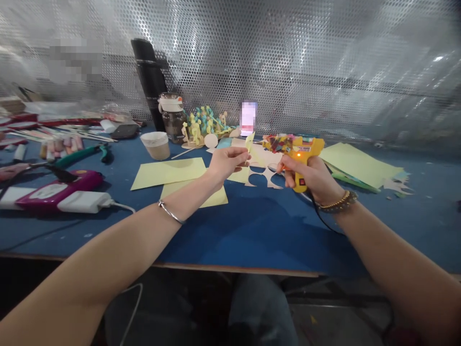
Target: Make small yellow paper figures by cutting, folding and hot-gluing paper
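My right hand (317, 179) is wrapped round the handle of a yellow hot glue gun (306, 151), whose small orange light is lit. The gun's nozzle points left, towards my left hand (230, 163). Between the thumb and fingers of that hand is a small pale yellow paper piece (249, 142), held upright near the nozzle. Whether the nozzle touches it I cannot tell. Beneath and behind the hands lies a pale sheet with round holes cut out (268, 177). Yellow paper sheets (169, 172) lie flat by my left forearm.
Behind are a paper cup (155, 145), a lidded bottle (173, 117), yellow and blue paper figures (205, 120) and a lit phone (248, 117). A purple power strip (61, 191) and green-handled pliers (81, 154) lie left. More paper sheets (360, 163) are stacked right. The glue gun's cord trails below it.
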`<state>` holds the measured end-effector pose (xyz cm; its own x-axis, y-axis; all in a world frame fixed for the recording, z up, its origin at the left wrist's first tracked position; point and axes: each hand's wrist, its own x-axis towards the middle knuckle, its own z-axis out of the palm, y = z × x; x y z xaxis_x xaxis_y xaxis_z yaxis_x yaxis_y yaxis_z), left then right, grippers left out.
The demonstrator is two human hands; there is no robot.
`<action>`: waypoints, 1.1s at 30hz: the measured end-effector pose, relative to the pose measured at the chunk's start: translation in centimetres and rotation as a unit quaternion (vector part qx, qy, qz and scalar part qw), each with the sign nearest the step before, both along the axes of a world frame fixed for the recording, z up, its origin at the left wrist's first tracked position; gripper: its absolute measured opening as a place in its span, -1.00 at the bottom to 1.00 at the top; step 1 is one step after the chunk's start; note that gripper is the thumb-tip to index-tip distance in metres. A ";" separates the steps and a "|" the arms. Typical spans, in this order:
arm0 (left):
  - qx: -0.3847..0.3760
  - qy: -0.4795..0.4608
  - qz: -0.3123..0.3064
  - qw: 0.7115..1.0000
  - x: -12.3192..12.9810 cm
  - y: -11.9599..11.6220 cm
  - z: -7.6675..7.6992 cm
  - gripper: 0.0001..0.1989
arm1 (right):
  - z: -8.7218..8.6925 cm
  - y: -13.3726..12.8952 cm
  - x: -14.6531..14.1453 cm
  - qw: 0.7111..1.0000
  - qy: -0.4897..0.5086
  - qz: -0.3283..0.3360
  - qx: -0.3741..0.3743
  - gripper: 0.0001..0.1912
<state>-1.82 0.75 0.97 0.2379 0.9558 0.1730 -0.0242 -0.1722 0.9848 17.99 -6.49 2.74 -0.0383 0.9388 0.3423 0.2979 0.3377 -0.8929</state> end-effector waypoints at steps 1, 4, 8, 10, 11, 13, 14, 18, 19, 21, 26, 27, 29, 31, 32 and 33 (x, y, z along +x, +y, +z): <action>0.006 0.002 0.001 1.000 0.1 -0.1 0.0 -0.73 | 0.1 -0.1 0.1 1.000 0.000 -0.004 -0.003 -0.65; 0.021 0.002 0.006 1.000 0.2 -0.3 0.2 -0.75 | 0.4 -0.2 0.2 1.000 0.003 -0.015 -0.015 -0.67; 0.030 0.005 0.003 1.000 0.2 -0.5 0.2 -0.76 | 0.6 -0.3 0.1 0.999 0.010 -0.012 -0.033 -0.65; 0.032 0.005 0.001 0.999 0.3 -0.5 0.2 -0.76 | 0.6 -0.4 0.0 0.999 0.007 -0.015 -0.041 -0.64; 0.032 0.006 0.001 0.999 0.3 -0.5 0.2 -0.76 | 0.6 -0.4 0.0 0.999 0.005 -0.017 -0.046 -0.64; 0.031 0.008 0.005 0.999 0.3 -0.5 0.3 -0.77 | 0.6 -0.4 -0.1 0.998 0.004 -0.015 -0.054 -0.64; 0.031 0.008 0.007 0.999 0.3 -0.5 0.3 -0.77 | 0.6 -0.4 -0.1 0.998 0.005 -0.014 -0.057 -0.65; 0.036 0.007 0.009 0.999 0.3 -0.6 0.4 -0.79 | 0.6 -0.3 -0.1 0.998 0.010 -0.017 -0.064 -0.65; 0.036 0.007 0.009 0.999 0.3 -0.6 0.4 -0.79 | 0.6 -0.3 -0.1 0.998 0.011 -0.019 -0.066 -0.65; 0.034 0.006 0.009 0.999 0.3 -0.6 0.4 -0.79 | 0.7 -0.4 -0.1 0.997 0.014 -0.021 -0.071 -0.66; 0.029 0.003 0.009 1.000 0.4 -0.7 0.5 -0.80 | 0.9 -0.5 -0.3 0.996 0.018 -0.023 -0.082 -0.68; 0.029 0.002 0.008 1.000 0.4 -0.7 0.5 -0.79 | 1.0 -0.5 -0.3 0.996 0.018 -0.024 -0.081 -0.68; 0.030 -0.002 0.005 1.000 0.4 -0.7 0.5 -0.79 | 1.0 -0.5 -0.3 0.996 0.018 -0.027 -0.079 -0.67; 0.031 -0.004 0.005 0.999 0.4 -0.7 0.5 -0.78 | 0.9 -0.5 -0.2 0.996 0.016 -0.028 -0.079 -0.66; 0.030 -0.004 0.005 1.000 0.4 -0.7 0.5 -0.77 | 0.9 -0.4 -0.2 0.996 0.015 -0.029 -0.079 -0.66; 0.030 -0.004 0.006 1.000 0.4 -0.7 0.5 -0.77 | 0.8 -0.4 -0.1 0.996 0.013 -0.030 -0.080 -0.65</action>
